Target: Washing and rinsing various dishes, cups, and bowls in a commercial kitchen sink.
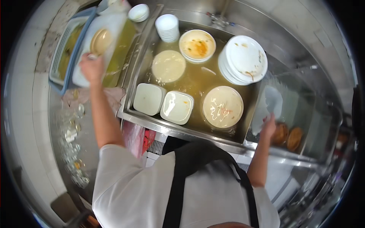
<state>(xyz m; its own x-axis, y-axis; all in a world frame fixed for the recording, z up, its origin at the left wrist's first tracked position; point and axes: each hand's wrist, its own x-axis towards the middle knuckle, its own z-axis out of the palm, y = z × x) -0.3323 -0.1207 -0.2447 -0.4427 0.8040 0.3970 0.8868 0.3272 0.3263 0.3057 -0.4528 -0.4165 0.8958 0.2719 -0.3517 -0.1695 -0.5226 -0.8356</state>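
Observation:
My left hand (92, 68) is closed at the left, over a white board-like surface (82, 76). A small white thing shows at its fingertips, too small to name, right beside a tan bowl (100, 41). On the right, my right hand (268, 127) is closed on the near edge of a white plate (273, 102), blurred by motion, above the right-hand basin (304, 114). Between my arms, a steel sink (178, 133) of murky yellowish water holds stacked white plates (243, 57), a stack of small white bowls (167, 27), stained round bowls (222, 106) and two squarish white dishes (177, 107).
Two brown round pieces (288, 135) lie in the right basin near my right hand. A blue tub (68, 78) with a pale basket stands far left. A pinkish cloth (108, 97) and several small clear glass-like items (74, 152) lie on the left counter. A tap (220, 19) is behind the sink.

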